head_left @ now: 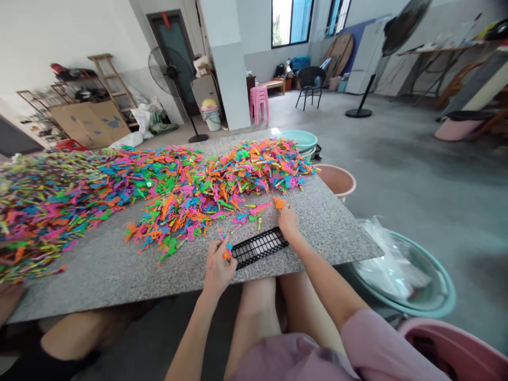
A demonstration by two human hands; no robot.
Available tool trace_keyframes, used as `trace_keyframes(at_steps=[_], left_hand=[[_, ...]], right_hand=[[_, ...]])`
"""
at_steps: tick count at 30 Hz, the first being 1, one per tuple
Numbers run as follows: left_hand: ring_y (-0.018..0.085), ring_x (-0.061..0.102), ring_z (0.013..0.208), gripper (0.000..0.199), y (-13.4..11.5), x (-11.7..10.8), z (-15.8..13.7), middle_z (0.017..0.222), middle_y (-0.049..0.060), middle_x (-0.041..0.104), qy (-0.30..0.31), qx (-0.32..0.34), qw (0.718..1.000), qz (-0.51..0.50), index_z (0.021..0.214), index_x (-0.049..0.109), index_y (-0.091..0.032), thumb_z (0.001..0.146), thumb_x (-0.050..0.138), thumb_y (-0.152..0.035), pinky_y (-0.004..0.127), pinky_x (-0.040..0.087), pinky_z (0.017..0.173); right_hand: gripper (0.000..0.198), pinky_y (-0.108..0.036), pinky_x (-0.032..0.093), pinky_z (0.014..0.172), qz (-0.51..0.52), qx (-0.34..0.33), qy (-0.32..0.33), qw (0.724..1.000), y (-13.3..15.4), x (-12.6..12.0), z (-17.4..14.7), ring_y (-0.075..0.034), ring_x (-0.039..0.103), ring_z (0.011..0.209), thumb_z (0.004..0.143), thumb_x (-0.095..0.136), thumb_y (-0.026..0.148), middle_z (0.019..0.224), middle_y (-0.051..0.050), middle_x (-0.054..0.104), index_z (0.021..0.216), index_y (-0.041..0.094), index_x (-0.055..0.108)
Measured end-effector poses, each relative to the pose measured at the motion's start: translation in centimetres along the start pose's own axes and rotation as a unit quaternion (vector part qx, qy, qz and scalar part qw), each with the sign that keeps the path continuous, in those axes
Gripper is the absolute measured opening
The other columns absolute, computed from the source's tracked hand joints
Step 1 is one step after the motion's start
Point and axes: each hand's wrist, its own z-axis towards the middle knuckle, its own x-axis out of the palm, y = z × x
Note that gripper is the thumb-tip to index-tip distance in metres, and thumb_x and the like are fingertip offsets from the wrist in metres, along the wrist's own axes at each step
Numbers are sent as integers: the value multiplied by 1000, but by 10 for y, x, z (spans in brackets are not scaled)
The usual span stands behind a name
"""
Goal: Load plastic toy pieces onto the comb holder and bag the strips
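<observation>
My left hand [219, 264] is closed around a few small plastic toy guns [227, 253] in orange, blue and pink, at the left end of a black mesh basket [260, 246]. Past the basket's right end, my right hand [288, 219] pinches an orange toy gun [278, 203] just over the table. A few loose toy guns [256, 211], pink, green and blue, lie between my right hand and a large heap of toy guns [222, 182]. White shows through the basket's mesh; what it is I cannot make out.
The speckled stone table [333, 227] ends close to my lap. At left, another heap [51, 196] spreads near a co-worker's hand [10, 299]. A teal tub [446, 288] with clear plastic bags [391, 264], a pink tub [456, 344] and a peach basin [337, 180] stand right.
</observation>
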Motion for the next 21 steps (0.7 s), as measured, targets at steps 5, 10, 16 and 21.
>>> trace_keyframes(at_steps=[5,10,16,21], left_hand=[[19,57,92,62,2,3,0,101,7,50,3,3,1000,-14,133,56,-18,71,51,-11,34,52,87],[21,55,100,64,7,2,0,105,9,50,33,3,999,-30,137,52,-18,73,52,-12,37,49,94],[22,51,110,63,13,-5,2,112,10,49,82,16,996,-42,141,46,-16,78,52,-15,39,42,103],[22,51,112,64,10,-10,3,111,10,48,104,27,993,-46,144,42,-16,81,51,-16,39,41,103]], right_hand=[[14,-31,50,78,81,14,99,992,-16,-29,16,-28,69,94,83,60,15,92,-16,71,95,10,66],[12,-23,52,62,210,-51,209,954,-15,-21,-32,-15,69,66,89,53,23,74,-3,70,91,15,61],[19,-23,47,63,305,-233,214,898,8,18,-118,-14,64,65,79,65,26,72,2,67,95,18,59],[12,-24,43,66,130,-243,213,937,34,25,-127,-19,65,73,79,66,27,75,-4,71,84,17,67]])
